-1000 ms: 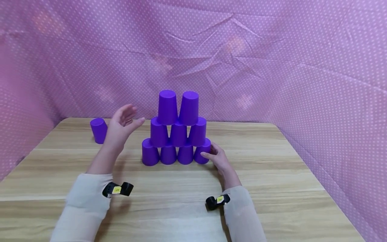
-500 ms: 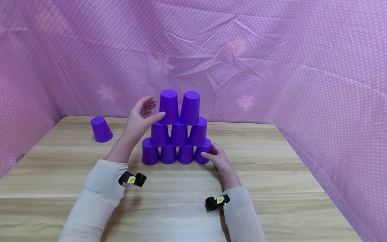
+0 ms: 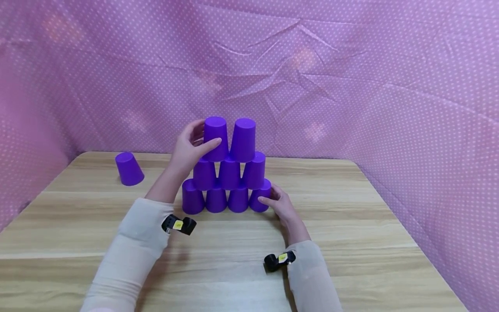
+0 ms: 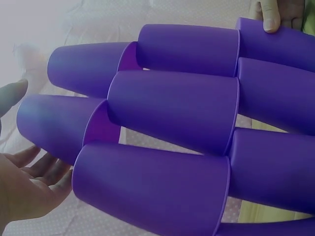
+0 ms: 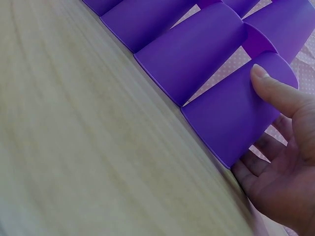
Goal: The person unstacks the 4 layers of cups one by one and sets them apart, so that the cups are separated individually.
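Upside-down purple cups form a three-row stack on the table, with two cups on top. My left hand [image 3: 185, 152] is around the upper left cup [image 3: 215, 128], thumb in front and fingers behind. In the left wrist view, its fingers [image 4: 55, 184] lie at that cup's side and the thumb stands slightly apart from it. At the bottom right, my right hand [image 3: 284, 207] holds the end cup [image 5: 236, 113] of the lowest row. The thumb rests on the cup's front, while the other fingers bend round its outer side, partly hidden.
A single purple cup [image 3: 129, 170] stands upside down at the table's back left. The wooden table [image 3: 374, 242] reaches back to a pink dotted cloth [image 3: 296, 95] that hangs behind and at the sides. Black cameras [image 3: 180, 224] sit on both wrists.
My left hand has moved right and up from beside the lone cup to the upper left cup of the stack. The right hand has stayed at the bottom right cup.
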Motion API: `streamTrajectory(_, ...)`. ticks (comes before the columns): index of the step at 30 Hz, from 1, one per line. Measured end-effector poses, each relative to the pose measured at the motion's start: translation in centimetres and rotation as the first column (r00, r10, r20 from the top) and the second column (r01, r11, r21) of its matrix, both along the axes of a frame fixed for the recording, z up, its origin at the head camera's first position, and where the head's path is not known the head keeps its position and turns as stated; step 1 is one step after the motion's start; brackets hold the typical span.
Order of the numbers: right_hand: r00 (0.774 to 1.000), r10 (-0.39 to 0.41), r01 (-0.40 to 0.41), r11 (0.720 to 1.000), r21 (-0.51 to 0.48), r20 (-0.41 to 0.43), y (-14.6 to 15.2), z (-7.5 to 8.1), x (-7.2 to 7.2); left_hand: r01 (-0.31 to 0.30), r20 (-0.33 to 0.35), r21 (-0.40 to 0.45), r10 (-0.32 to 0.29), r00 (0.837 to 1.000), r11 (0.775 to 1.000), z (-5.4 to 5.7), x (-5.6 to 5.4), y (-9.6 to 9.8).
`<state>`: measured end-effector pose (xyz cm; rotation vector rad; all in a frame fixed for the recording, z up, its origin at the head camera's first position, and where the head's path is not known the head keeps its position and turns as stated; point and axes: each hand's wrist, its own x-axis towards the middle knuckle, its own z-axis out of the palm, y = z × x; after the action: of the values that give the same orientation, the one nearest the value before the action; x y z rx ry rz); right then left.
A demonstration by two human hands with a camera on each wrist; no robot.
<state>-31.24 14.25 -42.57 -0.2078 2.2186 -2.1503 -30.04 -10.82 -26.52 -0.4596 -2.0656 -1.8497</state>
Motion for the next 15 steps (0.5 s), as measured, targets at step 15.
streamTrajectory(15,1.000,0.002,-0.002,1.000,0.003,-0.005,0.05,0.14,0.05,-0.051,0.034,-0.040,0.053,0.998,0.998,-0.26,-0.68,0.83)
